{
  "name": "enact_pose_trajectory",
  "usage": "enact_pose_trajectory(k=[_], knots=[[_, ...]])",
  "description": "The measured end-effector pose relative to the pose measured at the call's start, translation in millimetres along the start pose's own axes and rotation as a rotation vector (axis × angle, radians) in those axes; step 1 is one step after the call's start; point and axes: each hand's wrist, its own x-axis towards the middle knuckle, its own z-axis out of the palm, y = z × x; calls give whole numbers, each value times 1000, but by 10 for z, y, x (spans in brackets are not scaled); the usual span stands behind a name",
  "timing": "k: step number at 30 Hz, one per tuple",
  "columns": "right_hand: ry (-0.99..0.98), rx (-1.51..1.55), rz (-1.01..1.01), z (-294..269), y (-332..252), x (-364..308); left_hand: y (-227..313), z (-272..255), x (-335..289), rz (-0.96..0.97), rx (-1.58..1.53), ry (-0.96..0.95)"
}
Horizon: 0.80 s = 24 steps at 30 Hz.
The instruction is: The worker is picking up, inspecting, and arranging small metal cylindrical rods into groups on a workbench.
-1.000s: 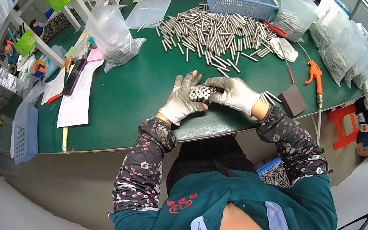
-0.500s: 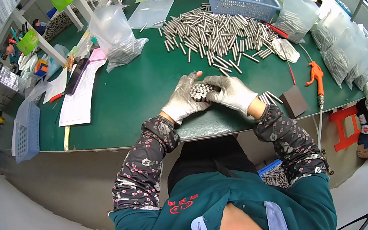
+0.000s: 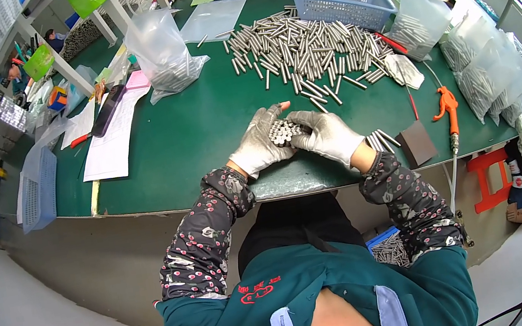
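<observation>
Between my two gloved hands is a bundle of metal pins, its round end faces turned up toward me. My left hand wraps the bundle from the left, thumb and fingers curled about it. From the right, my right hand closes on the same bundle, fingers bent over its edge. Both hands are near the table's front edge. Beyond them lies a wide heap of loose metal pins. Several more pins lie beside my right wrist, next to a dark brown block.
A blue plastic basket stands behind the heap. Bags of pins are stacked at right, near an orange air gun with a hose. At left are a clear bag, paper sheets and another blue basket.
The bundle has tilted slightly between my hands, and the fingers of my right hand have shifted a little over it. The other things stay where they were.
</observation>
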Motion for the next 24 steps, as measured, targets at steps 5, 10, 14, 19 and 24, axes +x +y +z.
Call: enact_pose_trajectory(k=[5, 10, 14, 19, 24], knots=[[5, 63, 30, 37, 55, -10, 13, 8, 13, 17, 12, -5], [32, 86, 1, 65, 85, -7, -61, 1, 38, 86, 55, 14], [26, 58, -2, 55, 84, 1, -96, 25, 32, 66, -42, 17], [14, 29, 30, 39, 55, -24, -75, 46, 46, 44, -63, 22], [2, 3, 10, 10, 21, -37, -56, 41, 46, 72, -44, 7]])
